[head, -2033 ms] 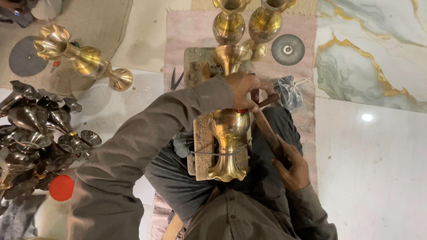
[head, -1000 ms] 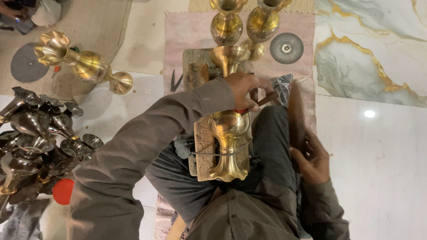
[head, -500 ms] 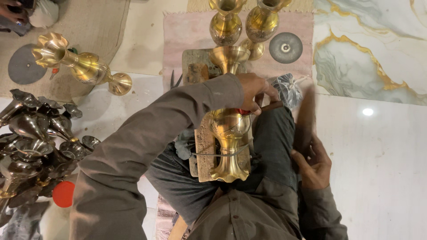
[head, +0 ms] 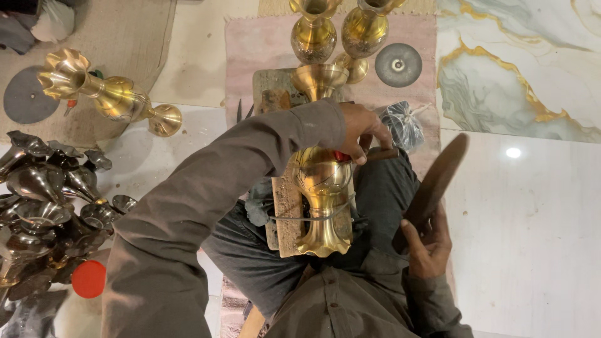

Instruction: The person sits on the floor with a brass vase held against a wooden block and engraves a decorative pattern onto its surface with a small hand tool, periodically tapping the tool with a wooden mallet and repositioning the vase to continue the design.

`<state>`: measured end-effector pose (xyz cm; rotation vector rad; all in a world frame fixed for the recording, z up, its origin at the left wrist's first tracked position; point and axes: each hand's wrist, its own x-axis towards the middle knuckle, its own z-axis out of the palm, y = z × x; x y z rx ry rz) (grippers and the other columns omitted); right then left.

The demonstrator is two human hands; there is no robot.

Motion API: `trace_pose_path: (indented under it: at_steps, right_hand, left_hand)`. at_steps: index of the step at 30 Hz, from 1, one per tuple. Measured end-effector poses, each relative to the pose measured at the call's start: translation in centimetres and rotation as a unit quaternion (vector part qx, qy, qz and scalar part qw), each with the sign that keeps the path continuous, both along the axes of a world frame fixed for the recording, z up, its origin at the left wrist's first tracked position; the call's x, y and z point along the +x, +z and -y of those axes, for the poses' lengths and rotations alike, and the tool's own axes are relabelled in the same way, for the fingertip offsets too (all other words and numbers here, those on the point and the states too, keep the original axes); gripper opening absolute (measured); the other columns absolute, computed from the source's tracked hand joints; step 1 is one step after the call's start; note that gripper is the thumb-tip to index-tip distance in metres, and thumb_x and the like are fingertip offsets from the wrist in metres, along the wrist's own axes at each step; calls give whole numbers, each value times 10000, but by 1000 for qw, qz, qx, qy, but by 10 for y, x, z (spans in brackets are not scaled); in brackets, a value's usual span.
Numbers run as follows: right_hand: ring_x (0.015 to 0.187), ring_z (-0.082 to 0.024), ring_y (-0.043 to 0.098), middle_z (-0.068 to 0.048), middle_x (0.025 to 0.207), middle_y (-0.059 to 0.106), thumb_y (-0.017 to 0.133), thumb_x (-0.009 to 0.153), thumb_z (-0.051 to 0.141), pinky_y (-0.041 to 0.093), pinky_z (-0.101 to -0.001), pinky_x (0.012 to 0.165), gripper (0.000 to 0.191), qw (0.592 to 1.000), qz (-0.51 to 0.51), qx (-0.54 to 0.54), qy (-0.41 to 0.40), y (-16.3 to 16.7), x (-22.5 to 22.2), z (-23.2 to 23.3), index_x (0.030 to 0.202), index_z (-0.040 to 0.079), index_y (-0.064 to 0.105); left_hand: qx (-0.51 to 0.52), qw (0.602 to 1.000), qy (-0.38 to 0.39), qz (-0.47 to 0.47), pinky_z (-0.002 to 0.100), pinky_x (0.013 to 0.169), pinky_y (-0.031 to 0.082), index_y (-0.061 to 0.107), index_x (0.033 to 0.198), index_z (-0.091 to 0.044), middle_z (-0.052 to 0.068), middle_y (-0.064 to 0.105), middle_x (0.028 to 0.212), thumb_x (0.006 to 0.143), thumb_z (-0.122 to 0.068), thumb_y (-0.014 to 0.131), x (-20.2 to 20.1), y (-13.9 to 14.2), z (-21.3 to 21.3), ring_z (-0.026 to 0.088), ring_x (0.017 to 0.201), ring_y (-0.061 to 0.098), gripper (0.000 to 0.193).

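Note:
A polished brass vase [head: 322, 194] lies on a wooden board [head: 285, 216] across my lap, held down by a wire loop [head: 313, 217]. My left hand [head: 362, 128] grips a thin tool with a red and dark handle [head: 375, 154], set against the vase's rounded body. Out to the right, my right hand [head: 426, 245] holds a dark wooden bat [head: 438, 178] that points up and away from the vase.
Two upright brass vases [head: 313, 31] [head: 369, 28] and a small brass cup [head: 319, 78] stand ahead on a pink mat. A grey disc [head: 398, 64] and a tied plastic bag [head: 404, 122] lie nearby. At left are a brass vase on its side [head: 103, 94], several dark vases [head: 44, 200] and a red lid [head: 88, 278].
My right hand has swung the wooden bat from close beside the vase out to the right and raised it. My left hand stays on the tool at the vase.

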<state>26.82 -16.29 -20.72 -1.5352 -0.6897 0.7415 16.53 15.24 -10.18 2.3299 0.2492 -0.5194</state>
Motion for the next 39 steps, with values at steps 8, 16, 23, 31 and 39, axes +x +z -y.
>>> trace_pose_path:
  at_steps: [8,16,23,31,39]
  right_hand:
    - [1210,-250,625,-162,1320,605,612,916,-66,517,-370,1011,684,981,187,-50,12,10,-7,-2,1569,59,450]
    - [1236,-261,597,-169,1344,584,624,898,-63,506,-374,994,654,968,246,-52,3,5,-9,-2,1528,23,473]
    - [1243,-241,578,-132,1344,556,620,943,-88,509,-356,1024,587,969,245,-3,-15,-3,-12,4,1506,26,498]
    - [1281,-239,559,-153,1369,547,598,926,-102,490,-366,1045,654,966,257,-2,-37,0,-21,2,1551,28,459]
    - [1236,-239,588,-152,1395,566,588,967,-39,525,-362,974,645,994,70,60,-59,5,-21,2,1573,57,388]
  left_hand:
    - [-23,999,-13,18,394,908,566,623,1387,-290,13,768,1142,811,-237,818,2,-12,-3,193,1022,728,610]
    - [-43,995,-58,70,390,909,562,648,1355,-254,19,746,1143,794,-229,847,6,-26,-9,203,1027,716,596]
    - [-49,996,-67,24,367,902,559,644,1367,-285,7,777,1086,789,-215,814,7,-21,-10,185,981,732,606]
    - [-96,991,-88,17,359,879,553,663,1346,-258,-20,798,1020,809,-207,809,7,-25,-12,154,953,740,558]
    - [-86,993,-86,9,354,853,550,684,1331,-276,-22,793,996,798,-206,816,8,-25,-12,138,917,734,554]
